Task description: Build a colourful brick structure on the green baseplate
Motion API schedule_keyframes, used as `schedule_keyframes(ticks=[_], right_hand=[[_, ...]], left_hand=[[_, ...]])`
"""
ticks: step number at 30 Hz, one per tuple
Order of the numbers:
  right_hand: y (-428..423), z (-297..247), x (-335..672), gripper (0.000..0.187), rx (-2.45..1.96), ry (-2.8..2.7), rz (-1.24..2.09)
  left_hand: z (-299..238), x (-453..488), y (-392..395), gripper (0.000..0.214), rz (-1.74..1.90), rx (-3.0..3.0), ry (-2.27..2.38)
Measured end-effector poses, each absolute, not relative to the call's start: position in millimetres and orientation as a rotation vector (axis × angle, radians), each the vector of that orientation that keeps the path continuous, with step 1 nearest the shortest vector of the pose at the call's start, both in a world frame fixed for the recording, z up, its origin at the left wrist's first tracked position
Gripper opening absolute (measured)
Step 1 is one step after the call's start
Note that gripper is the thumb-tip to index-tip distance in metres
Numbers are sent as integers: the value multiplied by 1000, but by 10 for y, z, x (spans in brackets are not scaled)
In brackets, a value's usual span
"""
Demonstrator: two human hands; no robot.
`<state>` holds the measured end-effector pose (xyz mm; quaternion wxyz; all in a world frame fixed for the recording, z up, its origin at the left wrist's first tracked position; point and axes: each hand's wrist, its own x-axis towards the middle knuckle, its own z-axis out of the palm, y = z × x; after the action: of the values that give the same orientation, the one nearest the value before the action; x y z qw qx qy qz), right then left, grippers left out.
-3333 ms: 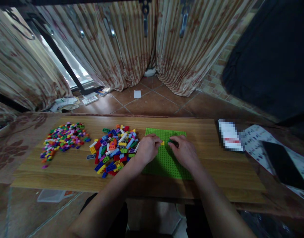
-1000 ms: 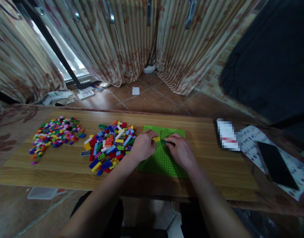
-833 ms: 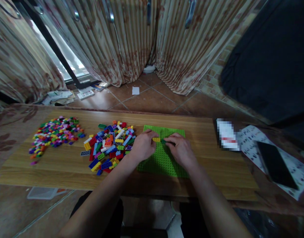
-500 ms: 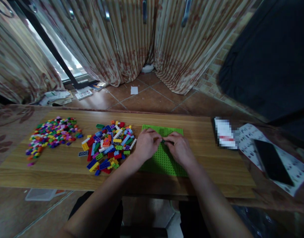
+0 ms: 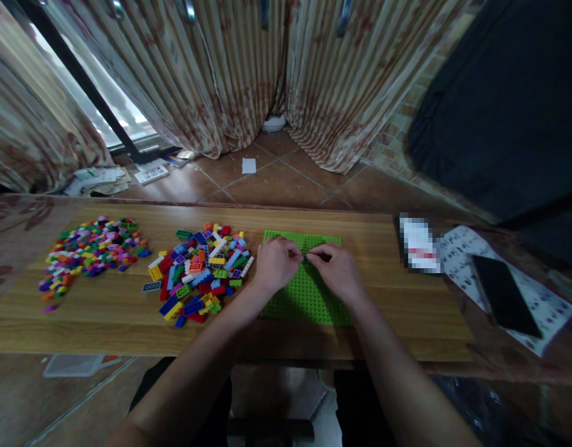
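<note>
My left hand (image 5: 278,266) and my right hand (image 5: 336,270) meet over the upper half of a green studded baseplate (image 5: 308,304). Between their fingertips is a small dark green toy brick (image 5: 305,258), mostly hidden. Both hands are closed in a pinch at it, thumb against forefinger. Whether the brick touches the plate I cannot tell. Left of my left hand lies a heap of mixed toy bricks (image 5: 202,273) in many colours, close to the baseplate's left edge.
Farther left is a pile of tiny coloured pieces (image 5: 97,245) on the wooden board (image 5: 407,323). To the right lie a blurred-out white and black item (image 5: 420,245), a printed sheet (image 5: 463,248) and a dark phone (image 5: 504,295). Curtains (image 5: 239,81) hang beyond the board.
The whole view has shifted slightly, so things appear a little higher and farther left. My fingertips have drawn slightly apart around the small brick; both hands stay over the baseplate.
</note>
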<state>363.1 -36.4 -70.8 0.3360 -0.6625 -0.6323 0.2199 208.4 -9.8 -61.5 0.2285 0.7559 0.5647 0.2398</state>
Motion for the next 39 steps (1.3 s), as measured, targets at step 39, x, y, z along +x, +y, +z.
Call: schedule_keyframes(ticks=[39], right_hand=[[-455,-799,3663,25,-1932,-1626,408]], left_hand=[[-530,2027,50,17,428,1993,1480]])
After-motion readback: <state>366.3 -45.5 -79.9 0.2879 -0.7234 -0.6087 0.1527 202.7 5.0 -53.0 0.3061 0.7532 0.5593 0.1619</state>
